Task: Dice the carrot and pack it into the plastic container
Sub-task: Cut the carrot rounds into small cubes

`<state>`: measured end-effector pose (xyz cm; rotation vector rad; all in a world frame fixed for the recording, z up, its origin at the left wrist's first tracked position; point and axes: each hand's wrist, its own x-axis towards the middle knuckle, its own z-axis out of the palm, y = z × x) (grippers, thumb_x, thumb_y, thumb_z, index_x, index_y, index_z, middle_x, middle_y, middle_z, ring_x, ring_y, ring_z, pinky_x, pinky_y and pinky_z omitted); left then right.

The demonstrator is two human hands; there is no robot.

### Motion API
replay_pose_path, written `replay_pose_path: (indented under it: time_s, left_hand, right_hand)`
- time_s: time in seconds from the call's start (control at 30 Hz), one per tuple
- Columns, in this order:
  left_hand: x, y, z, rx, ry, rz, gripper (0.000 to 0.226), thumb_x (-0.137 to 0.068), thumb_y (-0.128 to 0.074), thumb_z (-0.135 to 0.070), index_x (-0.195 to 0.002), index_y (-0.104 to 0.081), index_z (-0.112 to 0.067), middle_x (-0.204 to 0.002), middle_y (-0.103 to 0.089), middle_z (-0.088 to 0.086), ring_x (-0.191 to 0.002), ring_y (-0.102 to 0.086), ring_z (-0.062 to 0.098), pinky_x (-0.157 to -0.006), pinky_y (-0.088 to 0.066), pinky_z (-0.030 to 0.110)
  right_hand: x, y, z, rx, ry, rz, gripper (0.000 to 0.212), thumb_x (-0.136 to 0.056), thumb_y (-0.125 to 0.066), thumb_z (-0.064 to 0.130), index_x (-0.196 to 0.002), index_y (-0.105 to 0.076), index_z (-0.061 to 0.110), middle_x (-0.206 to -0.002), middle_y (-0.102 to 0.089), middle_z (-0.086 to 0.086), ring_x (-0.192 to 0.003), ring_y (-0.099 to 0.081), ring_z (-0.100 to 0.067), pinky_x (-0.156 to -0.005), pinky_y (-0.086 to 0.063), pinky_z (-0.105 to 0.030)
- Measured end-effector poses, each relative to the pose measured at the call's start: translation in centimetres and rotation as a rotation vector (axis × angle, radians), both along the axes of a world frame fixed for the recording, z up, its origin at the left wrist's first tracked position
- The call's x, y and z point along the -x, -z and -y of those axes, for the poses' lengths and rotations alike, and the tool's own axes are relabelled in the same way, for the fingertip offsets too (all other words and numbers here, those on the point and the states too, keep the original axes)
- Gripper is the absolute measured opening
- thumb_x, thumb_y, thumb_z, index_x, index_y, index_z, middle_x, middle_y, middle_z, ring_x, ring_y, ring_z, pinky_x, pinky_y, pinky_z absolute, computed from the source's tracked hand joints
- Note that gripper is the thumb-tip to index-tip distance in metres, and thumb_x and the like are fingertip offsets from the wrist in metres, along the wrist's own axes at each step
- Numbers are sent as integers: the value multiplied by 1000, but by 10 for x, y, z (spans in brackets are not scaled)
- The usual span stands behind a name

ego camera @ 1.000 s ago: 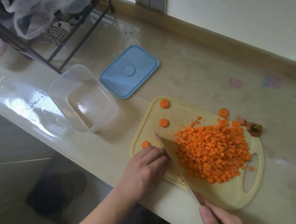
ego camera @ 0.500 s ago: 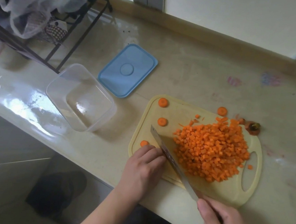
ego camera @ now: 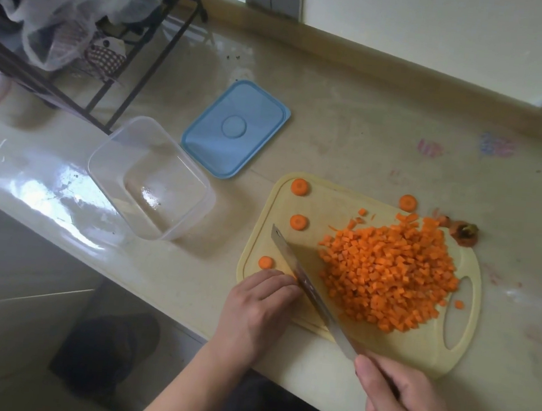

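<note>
A pale yellow cutting board (ego camera: 414, 348) is shown right of centre on the counter (ego camera: 370, 122). A heap of diced carrot (ego camera: 385, 276) is spread over its right half; four round carrot slices (ego camera: 298, 222) are scattered along its upper and left edges. The knife (ego camera: 308, 288) is gripped at lower right by the right hand (ego camera: 409, 407), fingers wrapped round the handle. The left hand (ego camera: 258, 310) is set with curled fingers against the blade's left face; what lies beneath them is hidden. The clear plastic container (ego camera: 151, 177), empty, is seen left of centre, the blue lid (ego camera: 235, 129) just beside it, and a carrot top (ego camera: 464, 234) off the board's upper right corner.
</note>
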<state>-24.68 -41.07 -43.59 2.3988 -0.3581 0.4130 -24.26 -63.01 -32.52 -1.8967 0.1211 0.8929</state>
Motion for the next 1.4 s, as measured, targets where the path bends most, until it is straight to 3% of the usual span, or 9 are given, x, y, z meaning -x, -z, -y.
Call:
replay_pose_path:
  time_s: [0.13,0.27,0.37,0.53,0.7,0.97,1.17,1.3,1.4]
  left_hand:
    - [1,1,-2,9,14,-11,8,-96,-68,-7,-96,-75,-3,-100,-73,7,-93,-69,23,-83,-57,34]
    - [1,1,-4,23,32,-53,9,-93,-70,-5,-99,-76,-4,-104,-74,6,-97,-70,22,-88,-57,32]
    - [0,0,-4,27,39,-65,8,-93,-70,-4,-99,-76,-5,-104,-74,5,-97,-70,22,-89,-57,32]
    - [-4,-5,-9,1,103,-77,8,-98,-65,-9,-96,-72,-7,-104,-71,4,-94,-67,21,-83,-56,34]
    - [-21,-13,-23,-54,200,-60,14,-99,-62,-10,-96,-74,-5,-104,-70,9,-92,-65,28,-82,-54,38]
    - [-62,-21,-42,-288,453,-119,24,-98,-59,-28,-106,-75,-12,-112,-69,3,-100,-62,25,-82,-46,35]
    - [-46,-17,-29,-228,377,-99,13,-99,-64,-20,-97,-75,-12,-100,-68,4,-88,-62,25,-79,-47,35]
    - [-23,-8,-9,-158,183,-90,13,-99,-63,-21,-97,-73,-13,-100,-68,2,-91,-63,26,-80,-46,40]
    - [-10,-4,-13,-86,92,-71,11,-97,-64,-14,-103,-73,-13,-113,-69,3,-102,-63,28,-86,-47,41]
  right_hand:
    - [5,2,3,36,-34,46,28,-79,-49,57,-102,-61,65,-53,-52,34,-54,-50,4,-59,-35,-7]
    - [-1,2,-4,47,-55,79,19,-85,-50,53,-88,-66,62,-53,-49,39,-64,-52,17,-63,-37,-3]
    - [-10,4,-8,49,-101,65,28,-89,-49,44,-64,-57,52,-47,-51,32,-56,-53,12,-58,-37,-5]
    - [-9,-3,3,-5,23,-90,29,-83,-45,61,-65,-63,47,-44,-41,3,-42,-40,-7,-46,-35,-21]
    - [-8,-8,25,40,74,-138,87,-47,-45,97,-72,-60,16,-43,-44,-3,-37,-35,-11,-39,-31,-18]
    - [-9,-10,26,41,83,-161,95,-41,-45,99,-72,-59,11,-41,-44,-4,-35,-37,-13,-39,-31,-19]
    - [-8,-14,22,49,110,-164,86,-41,-47,99,-68,-63,19,-41,-42,-4,-35,-35,-14,-39,-30,-20]
    - [-14,-23,15,47,67,-66,36,-60,-47,87,-71,-66,57,-47,-49,7,-41,-42,-2,-46,-37,-13]
    - [-14,-18,22,161,-56,141,46,-65,-38,90,-106,-51,74,-91,-58,47,-91,-52,24,-75,-35,5]
